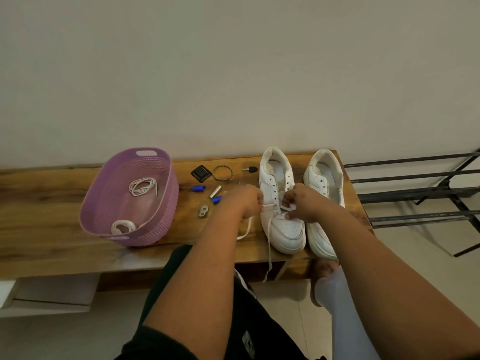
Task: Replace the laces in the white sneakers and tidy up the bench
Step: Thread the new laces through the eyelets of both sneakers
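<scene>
Left hand [246, 201] sits just left of the left sneaker [281, 203], fingers curled and pinching one run of the lace [270, 240] where it leaves the eyelets. Right hand [302, 203] is directly over the same sneaker's eyelet rows, fingertips pinching the lace's other run against the tongue. I read this as mid-threading on the lower eyelets; the upper holes show empty. Both sneakers stand on the bench [52, 203] with toes toward me and heels toward the wall, so the eyelet rows run along that near-far axis. From the left hand, the next empty hole lies rightward and slightly farther away; from the right hand it lies just beyond the fingertips, so the right hand is nearer. The lace's free ends trail toward me, one off the bench edge. I judge the trailing end could snag there. The right sneaker [324, 193] appears unlaced. The basket [166, 203] at left holds two coiled laces.
</scene>
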